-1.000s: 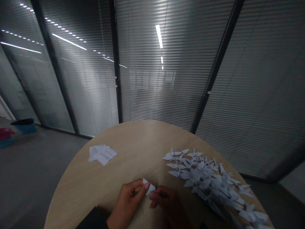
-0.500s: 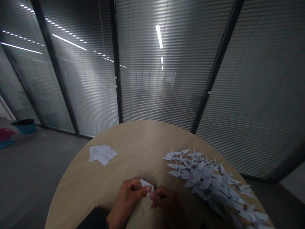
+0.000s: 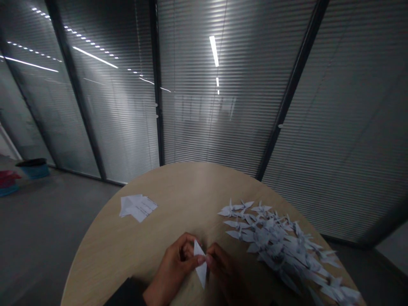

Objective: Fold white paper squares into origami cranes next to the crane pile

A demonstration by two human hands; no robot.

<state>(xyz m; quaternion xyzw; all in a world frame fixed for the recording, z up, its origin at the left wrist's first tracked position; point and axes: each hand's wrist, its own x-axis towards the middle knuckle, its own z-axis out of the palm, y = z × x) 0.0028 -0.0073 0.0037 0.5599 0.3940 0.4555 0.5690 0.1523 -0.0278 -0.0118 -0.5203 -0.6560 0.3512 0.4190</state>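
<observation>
A small piece of folded white paper [image 3: 200,272], a long narrow diamond in outline, is held over the near part of the table. My left hand [image 3: 178,261] pinches it, the thumb lying across its middle and the fingers behind. From the other side my right hand [image 3: 219,265] closes thumb and forefinger on its right edge. Part of the paper is covered by my left thumb. Many folded white paper cranes [image 3: 270,231] lie crowded together to the right of my hands.
A few flat paper sheets [image 3: 138,207], some with print, overlap on the left of the round wooden table [image 3: 191,180]. Glass partitions with blinds [image 3: 216,127] stand behind it. On the floor at left are a blue bin [image 3: 33,169] and a red-and-blue one [image 3: 8,183].
The folded paper has turned from a small, mostly covered piece to a long upright diamond facing me. Both hands have shifted their pinch on it.
</observation>
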